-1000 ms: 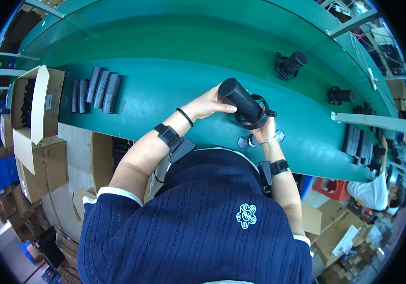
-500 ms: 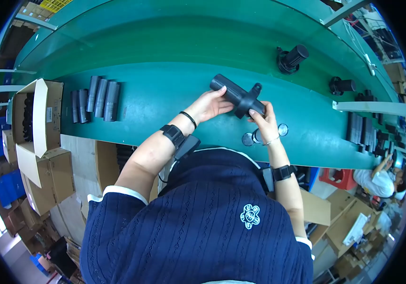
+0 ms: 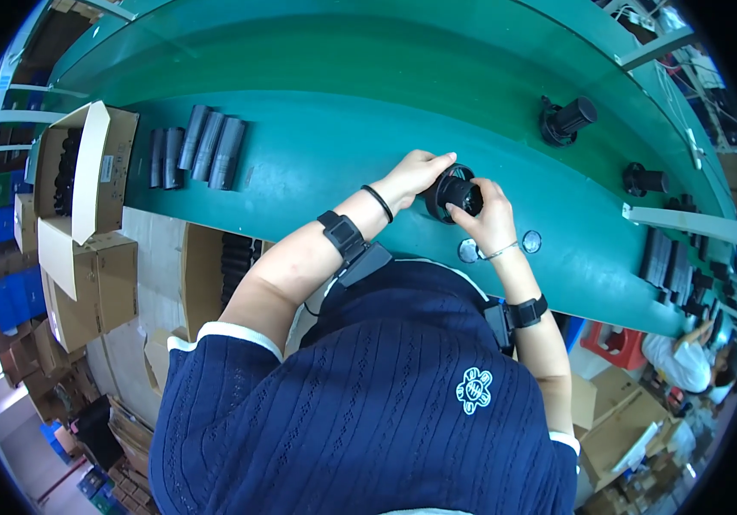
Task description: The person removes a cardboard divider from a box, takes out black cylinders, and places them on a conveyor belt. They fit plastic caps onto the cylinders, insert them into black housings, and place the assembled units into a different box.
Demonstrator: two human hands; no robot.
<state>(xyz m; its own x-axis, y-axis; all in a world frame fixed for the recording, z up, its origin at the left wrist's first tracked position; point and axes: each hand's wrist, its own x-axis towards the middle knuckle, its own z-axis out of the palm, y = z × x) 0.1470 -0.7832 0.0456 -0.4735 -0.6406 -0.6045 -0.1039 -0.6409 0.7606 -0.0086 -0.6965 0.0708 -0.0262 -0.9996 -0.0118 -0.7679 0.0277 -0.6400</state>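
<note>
In front of my body I hold a black plastic tube with a wide collar [image 3: 464, 197], turned so its open round end faces up toward me. My left hand [image 3: 415, 176] grips the far left side of the collar, thumb on its rim. Fingers and thumb of my right hand [image 3: 492, 219] are closed round the narrower tube end. The rest of the tube's length is hidden below the collar. Close by my right wrist lie two small round shiny pieces, one left of it [image 3: 470, 251] and the other piece right of it [image 3: 531, 241].
Several black tubes [image 3: 205, 146] lie side by side on the left of the green table [image 3: 317, 197], beside an open cardboard box [image 3: 89, 172]. Two collared black parts, one farther [image 3: 567, 120] and another [image 3: 646, 179], stand at the right. More tubes [image 3: 667, 257] lie beyond a metal bracket [image 3: 682, 220]. A co-worker [image 3: 686, 360] sits at far right.
The tube has tipped from lying slantwise to pointing its open end at me. My left hand has moved from its long body to the collar; my right hand stays on the near end.
</note>
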